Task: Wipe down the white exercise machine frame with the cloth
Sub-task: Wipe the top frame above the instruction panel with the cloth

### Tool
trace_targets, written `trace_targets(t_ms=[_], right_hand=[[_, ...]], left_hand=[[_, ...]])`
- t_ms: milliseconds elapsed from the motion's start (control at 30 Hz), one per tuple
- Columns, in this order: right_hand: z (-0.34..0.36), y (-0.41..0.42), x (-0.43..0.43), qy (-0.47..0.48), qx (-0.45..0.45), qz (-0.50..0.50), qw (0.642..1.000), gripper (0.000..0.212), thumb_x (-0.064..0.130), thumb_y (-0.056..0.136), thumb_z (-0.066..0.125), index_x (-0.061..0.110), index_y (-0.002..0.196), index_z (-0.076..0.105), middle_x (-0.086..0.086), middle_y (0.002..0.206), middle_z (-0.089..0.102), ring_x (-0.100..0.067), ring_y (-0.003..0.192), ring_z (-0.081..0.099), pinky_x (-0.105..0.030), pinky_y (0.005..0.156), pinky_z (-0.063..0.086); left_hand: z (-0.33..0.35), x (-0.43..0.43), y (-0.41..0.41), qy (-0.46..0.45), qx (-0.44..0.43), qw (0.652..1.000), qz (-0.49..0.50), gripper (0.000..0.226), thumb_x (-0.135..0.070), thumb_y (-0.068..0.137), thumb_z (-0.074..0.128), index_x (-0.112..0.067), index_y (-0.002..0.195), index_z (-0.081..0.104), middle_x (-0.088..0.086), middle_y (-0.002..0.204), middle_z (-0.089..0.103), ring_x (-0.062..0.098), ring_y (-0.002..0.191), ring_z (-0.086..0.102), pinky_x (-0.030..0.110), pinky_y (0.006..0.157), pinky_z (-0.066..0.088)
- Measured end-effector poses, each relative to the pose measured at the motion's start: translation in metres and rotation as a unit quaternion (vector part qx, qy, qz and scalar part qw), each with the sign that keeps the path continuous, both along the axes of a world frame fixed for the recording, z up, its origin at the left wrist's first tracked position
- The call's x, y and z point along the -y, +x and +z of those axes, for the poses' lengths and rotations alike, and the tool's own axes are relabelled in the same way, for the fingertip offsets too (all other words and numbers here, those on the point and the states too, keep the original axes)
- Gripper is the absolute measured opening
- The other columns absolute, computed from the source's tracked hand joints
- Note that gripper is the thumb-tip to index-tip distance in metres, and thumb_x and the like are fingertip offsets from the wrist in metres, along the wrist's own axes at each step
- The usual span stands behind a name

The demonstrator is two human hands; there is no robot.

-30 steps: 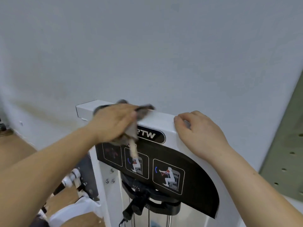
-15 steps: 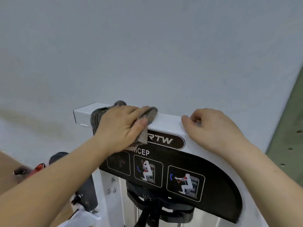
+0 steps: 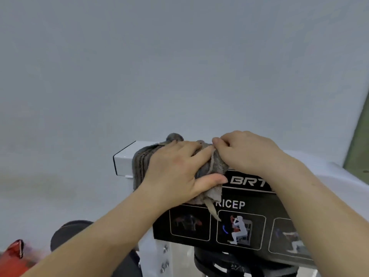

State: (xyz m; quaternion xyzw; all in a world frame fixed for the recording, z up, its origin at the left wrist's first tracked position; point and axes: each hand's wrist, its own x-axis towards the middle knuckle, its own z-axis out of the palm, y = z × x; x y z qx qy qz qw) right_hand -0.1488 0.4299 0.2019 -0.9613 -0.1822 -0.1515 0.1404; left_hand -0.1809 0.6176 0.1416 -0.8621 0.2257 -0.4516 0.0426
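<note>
Left hand: my left hand (image 3: 175, 172) lies over the cloth (image 3: 140, 166), fingers (image 3: 187, 146) laid across the top of it and thumb hooked round its front, clamping it to the beam.
Right hand: my right hand (image 3: 249, 154) is just beside the left, its fingers bunched together and pinching the cloth's edge, touching my left fingertips.
Cloth: grey-brown and folded, draped over the top beam of the white frame (image 3: 124, 162) near its left end. A loose strip hangs below my left thumb onto the black placard (image 3: 249, 204).
Done, as I judge it: only this stretch of the top beam is under the cloth. The surface does not tell me which parts are already clean.
Left to do: the bare end just left of my left fingers, the beam running on under my right wrist, and the upright (image 3: 148, 250) with its bolts (image 3: 165, 249) well below both hands.
Stage: early, I would say. This looks like adjusting the cloth rather than a wiping stroke.
</note>
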Motion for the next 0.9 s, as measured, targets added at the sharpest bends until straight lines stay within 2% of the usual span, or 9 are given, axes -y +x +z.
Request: trace_targets(t_ms=[100,167,267,400,533,633,700,800,900], right_hand=[[-0.003,-0.008,0.005,0.021,-0.031,-0.010,0.999,0.062,0.069,0.101,0.024,0.023,0.085,0.063,0.007,0.086,0.067,-0.017,0.086,0.063,-0.036,0.073,0.046],[-0.003,-0.013,0.003,0.011,-0.035,-0.020,0.999,0.062,0.073,0.098,0.027,0.024,0.089,0.064,0.008,0.087,0.067,-0.016,0.087,0.063,-0.035,0.076,0.050],[-0.003,-0.014,-0.016,-0.029,0.004,-0.043,0.999,0.051,0.061,0.101,0.035,0.020,0.088,0.064,0.005,0.088,0.065,-0.021,0.087,0.063,-0.034,0.072,0.048],[0.002,-0.008,-0.033,-0.008,-0.011,-0.007,1.000,0.038,0.047,0.104,0.041,0.024,0.080,0.061,0.004,0.082,0.066,-0.022,0.084,0.063,-0.036,0.072,0.051],[-0.003,-0.010,-0.032,0.006,-0.030,0.013,0.999,0.042,0.053,0.105,0.033,0.024,0.100,0.063,0.006,0.097,0.065,-0.020,0.093,0.062,-0.040,0.086,0.052],[-0.006,-0.007,-0.038,-0.008,-0.001,0.005,1.000,0.042,0.047,0.107,0.032,0.019,0.092,0.059,0.002,0.091,0.063,-0.016,0.083,0.059,-0.036,0.073,0.047],[-0.007,-0.004,-0.040,-0.013,0.011,0.003,1.000,0.042,0.045,0.107,0.032,0.019,0.081,0.053,0.002,0.085,0.059,-0.015,0.077,0.055,-0.036,0.067,0.040],[-0.009,-0.002,-0.036,0.023,0.013,0.014,1.000,0.044,0.045,0.107,0.033,0.021,0.074,0.050,0.002,0.081,0.059,-0.020,0.077,0.057,-0.036,0.066,0.040],[-0.010,-0.005,-0.027,0.058,-0.004,0.025,0.998,0.048,0.047,0.107,0.032,0.020,0.072,0.050,0.003,0.074,0.058,-0.021,0.074,0.057,-0.036,0.063,0.038]], left_hand=[[0.009,-0.061,-0.002,0.047,-0.017,0.999,-0.007,0.070,-0.073,0.100,0.032,-0.021,0.126,0.071,-0.002,0.120,0.073,0.022,0.104,0.070,0.035,0.079,0.054],[0.011,-0.097,-0.008,0.008,-0.022,0.999,0.032,0.069,-0.068,0.103,0.026,-0.021,0.123,0.072,-0.002,0.117,0.074,0.025,0.103,0.071,0.035,0.078,0.054],[0.003,-0.073,-0.007,-0.061,0.007,0.993,0.102,0.058,-0.056,0.102,0.029,-0.019,0.110,0.073,0.003,0.104,0.075,0.031,0.095,0.068,0.039,0.084,0.050],[-0.005,-0.020,0.001,-0.050,0.002,0.999,0.007,0.060,-0.054,0.107,0.026,-0.016,0.109,0.072,0.002,0.103,0.073,0.028,0.099,0.066,0.042,0.091,0.048],[-0.003,-0.098,-0.003,-0.030,0.006,0.999,0.016,0.065,-0.062,0.106,0.026,-0.018,0.120,0.072,-0.002,0.116,0.073,0.025,0.106,0.069,0.037,0.083,0.053],[-0.007,-0.110,-0.007,-0.123,0.030,0.987,0.097,0.059,-0.049,0.107,0.025,-0.017,0.102,0.074,-0.001,0.100,0.073,0.027,0.094,0.068,0.036,0.069,0.051],[-0.004,-0.073,-0.002,-0.113,0.043,0.987,0.109,0.050,-0.038,0.106,0.029,-0.015,0.093,0.072,0.004,0.090,0.073,0.032,0.086,0.066,0.041,0.075,0.049],[-0.005,-0.025,0.000,-0.072,0.036,0.996,0.026,0.054,-0.045,0.107,0.029,-0.016,0.107,0.073,0.001,0.104,0.075,0.027,0.099,0.068,0.042,0.091,0.049],[0.003,-0.060,0.000,0.013,-0.003,1.000,-0.022,0.059,-0.063,0.102,0.036,-0.021,0.124,0.071,-0.006,0.124,0.072,0.018,0.114,0.067,0.032,0.093,0.048]])
